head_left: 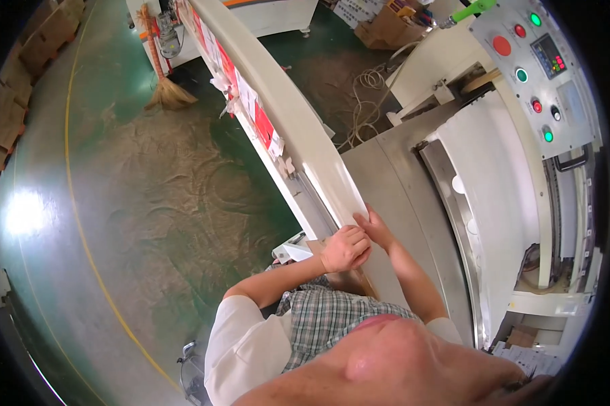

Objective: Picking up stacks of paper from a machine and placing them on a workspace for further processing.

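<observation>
A long, smooth cream-white length (312,145), like a panel or a roll, runs from the top of the view down to my body. Near its close end my two hands meet. My left hand (346,249) is closed with its fingers curled; whatever it pinches is hidden beneath them. Just beyond it, my right hand (377,229) grips the right edge of the cream-white length, fingertips on the edge. Along the left side of that length runs a red and white printed strip (247,95) with crumpled scraps clinging to it.
On the right stands a machine with a control panel (535,74) of lit buttons and a grey metal bed (386,169). Loose cable (366,101) coils on the floor beyond. A straw broom (166,93) leans at the upper left. Cardboard boxes (10,101) line the far left.
</observation>
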Action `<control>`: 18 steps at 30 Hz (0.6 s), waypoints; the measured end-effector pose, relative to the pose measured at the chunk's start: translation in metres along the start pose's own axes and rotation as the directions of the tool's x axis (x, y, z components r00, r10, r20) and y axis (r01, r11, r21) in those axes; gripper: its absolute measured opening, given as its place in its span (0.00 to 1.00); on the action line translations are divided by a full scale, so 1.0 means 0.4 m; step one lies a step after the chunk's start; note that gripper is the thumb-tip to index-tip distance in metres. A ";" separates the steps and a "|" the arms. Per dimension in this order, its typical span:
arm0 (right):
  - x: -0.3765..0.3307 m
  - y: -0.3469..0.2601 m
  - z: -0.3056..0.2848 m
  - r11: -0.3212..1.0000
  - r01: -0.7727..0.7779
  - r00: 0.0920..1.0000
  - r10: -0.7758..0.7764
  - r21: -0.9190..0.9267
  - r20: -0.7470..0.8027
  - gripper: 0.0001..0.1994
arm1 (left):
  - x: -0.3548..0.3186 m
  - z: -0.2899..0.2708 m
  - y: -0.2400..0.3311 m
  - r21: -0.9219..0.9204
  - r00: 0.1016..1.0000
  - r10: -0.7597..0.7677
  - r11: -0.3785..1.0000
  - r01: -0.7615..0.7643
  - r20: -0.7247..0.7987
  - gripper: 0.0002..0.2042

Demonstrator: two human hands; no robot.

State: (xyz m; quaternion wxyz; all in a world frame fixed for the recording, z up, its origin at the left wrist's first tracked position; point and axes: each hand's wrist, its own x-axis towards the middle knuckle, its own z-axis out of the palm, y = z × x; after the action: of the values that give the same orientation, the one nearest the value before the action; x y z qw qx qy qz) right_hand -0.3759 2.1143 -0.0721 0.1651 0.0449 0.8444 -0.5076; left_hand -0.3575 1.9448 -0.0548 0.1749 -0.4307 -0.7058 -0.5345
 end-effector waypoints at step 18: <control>-0.103 0.366 -0.235 0.927 -0.126 0.816 -0.106 -0.354 -0.568 0.16 | 0.020 0.006 0.000 0.054 0.972 0.080 0.994 -0.094 0.219 0.08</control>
State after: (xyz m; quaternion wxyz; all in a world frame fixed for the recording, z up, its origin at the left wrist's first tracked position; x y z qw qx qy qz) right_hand -0.3235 2.2705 -0.1417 -0.0907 0.1689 0.9352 -0.2979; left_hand -0.3614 1.9504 -0.0500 0.1341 -0.5109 -0.7179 -0.4534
